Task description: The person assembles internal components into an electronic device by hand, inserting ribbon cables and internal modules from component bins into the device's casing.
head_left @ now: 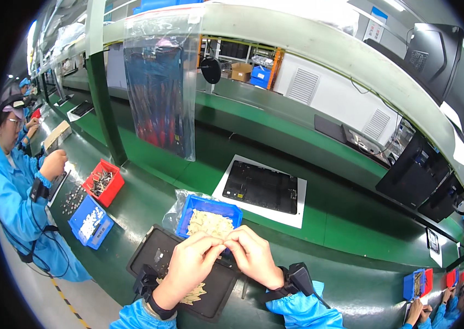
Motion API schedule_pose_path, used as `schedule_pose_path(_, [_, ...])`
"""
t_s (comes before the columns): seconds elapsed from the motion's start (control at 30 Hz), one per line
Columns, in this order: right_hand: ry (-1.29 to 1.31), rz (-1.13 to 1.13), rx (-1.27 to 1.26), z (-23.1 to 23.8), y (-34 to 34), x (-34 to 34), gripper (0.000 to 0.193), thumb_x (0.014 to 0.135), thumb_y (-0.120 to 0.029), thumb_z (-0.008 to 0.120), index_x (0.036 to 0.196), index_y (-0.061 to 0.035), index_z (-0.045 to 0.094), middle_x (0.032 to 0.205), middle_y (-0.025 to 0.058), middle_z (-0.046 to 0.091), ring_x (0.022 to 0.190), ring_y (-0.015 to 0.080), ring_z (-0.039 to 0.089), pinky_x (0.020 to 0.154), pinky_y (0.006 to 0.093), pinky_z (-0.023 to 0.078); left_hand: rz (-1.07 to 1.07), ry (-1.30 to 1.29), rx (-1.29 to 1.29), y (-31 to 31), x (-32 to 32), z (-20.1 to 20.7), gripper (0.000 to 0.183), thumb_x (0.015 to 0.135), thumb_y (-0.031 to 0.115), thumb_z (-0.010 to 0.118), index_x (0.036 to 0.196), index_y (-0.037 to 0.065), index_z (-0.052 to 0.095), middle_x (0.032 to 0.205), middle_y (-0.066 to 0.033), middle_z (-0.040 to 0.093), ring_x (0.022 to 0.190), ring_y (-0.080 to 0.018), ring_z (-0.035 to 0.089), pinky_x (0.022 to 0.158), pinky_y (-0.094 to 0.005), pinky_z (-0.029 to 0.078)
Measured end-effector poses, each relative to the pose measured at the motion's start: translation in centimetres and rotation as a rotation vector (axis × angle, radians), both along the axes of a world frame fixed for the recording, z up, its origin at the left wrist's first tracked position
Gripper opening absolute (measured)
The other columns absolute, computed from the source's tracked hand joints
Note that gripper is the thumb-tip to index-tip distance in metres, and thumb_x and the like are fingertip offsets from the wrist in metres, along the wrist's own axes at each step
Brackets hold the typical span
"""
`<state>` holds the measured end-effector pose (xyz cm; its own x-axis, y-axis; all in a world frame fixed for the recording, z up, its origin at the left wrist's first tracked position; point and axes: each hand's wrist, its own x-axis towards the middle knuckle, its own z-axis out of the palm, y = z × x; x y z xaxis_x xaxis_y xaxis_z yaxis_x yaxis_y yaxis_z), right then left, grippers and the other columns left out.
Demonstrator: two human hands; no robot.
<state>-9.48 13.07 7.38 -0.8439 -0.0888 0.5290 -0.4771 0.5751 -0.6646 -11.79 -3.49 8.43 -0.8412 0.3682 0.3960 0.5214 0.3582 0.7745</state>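
Observation:
My left hand (pixel 191 266) and my right hand (pixel 251 256) meet fingertip to fingertip, both pinched closed. Whatever lies between the fingers is too small to make out. Just beyond them stands a blue bin (pixel 237 213) holding many small, flat, pale yellow pieces (pixel 210 223). Under my left hand is a black tray (pixel 152 249). More of the pale yellow strips (pixel 194 294) lie on it in a pile, partly covered by my left hand and wrist.
A black flat panel (pixel 261 186) rests on a white sheet (pixel 224 183) beyond the bin. To the left are a red bin (pixel 112 192) of metal parts and a blue bin (pixel 99 236) of white pieces. A co-worker (pixel 15 164) sits at left. A plastic bag (pixel 160 93) hangs above the bench.

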Motion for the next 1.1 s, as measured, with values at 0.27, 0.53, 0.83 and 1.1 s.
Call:
schedule_pose_path(0.27, [-0.214, -0.023, -0.19, 0.2, 1.0, 0.1, 0.017, 0.087, -0.005, 0.065, 0.103, -0.0003, 0.065, 0.096, 0.0075, 0.063, 0.082, 0.012, 0.061, 0.065, 0.0225, 0.049, 0.213, 0.315, -0.101, 0.6, -0.4, -1.7, 0.017, 0.077, 0.005, 0.071, 0.095, 0.005, 0.069, 0.09, -0.0062, 0.06, 0.072, -0.0227, 0.064, 0.062, -0.032, 0.053])
schedule_pose_path(0.53, [-0.231, -0.02, -0.206, -0.7, 0.5, -0.1, 0.011, 0.085, -0.007, 0.067, 0.095, -0.0008, 0.067, 0.089, 0.0053, 0.063, 0.068, 0.0088, 0.058, 0.056, 0.0215, 0.046, 0.193, 0.364, -0.094, 0.7, -0.3, -2.1, 0.021, 0.077, 0.003, 0.071, 0.098, 0.004, 0.069, 0.091, -0.0074, 0.059, 0.075, -0.0218, 0.064, 0.062, -0.0307, 0.053])
schedule_pose_path(0.83, [-0.175, 0.024, -0.25, -0.8, 0.7, -0.2, 0.011, 0.084, -0.007, 0.068, 0.092, -0.0007, 0.065, 0.085, 0.0034, 0.06, 0.063, 0.0075, 0.055, 0.052, 0.0209, 0.043, 0.188, 0.481, -0.109, 0.8, -0.3, -1.6, 0.021, 0.072, -0.002, 0.073, 0.092, 0.003, 0.07, 0.091, -0.0068, 0.059, 0.064, -0.018, 0.058, 0.055, -0.0294, 0.049])
schedule_pose_path(1.1, [-0.147, -0.023, -0.196, -0.2, 0.2, 0.2, 0.009, 0.08, -0.001, 0.069, 0.088, 0.0012, 0.066, 0.085, 0.0074, 0.064, 0.067, 0.0113, 0.06, 0.057, 0.0231, 0.049, 0.14, 0.263, 0.055, 1.2, 0.2, -1.9, 0.032, 0.074, -0.001, 0.07, 0.105, 0.002, 0.065, 0.096, -0.0111, 0.057, 0.083, -0.024, 0.06, 0.068, -0.0316, 0.051])
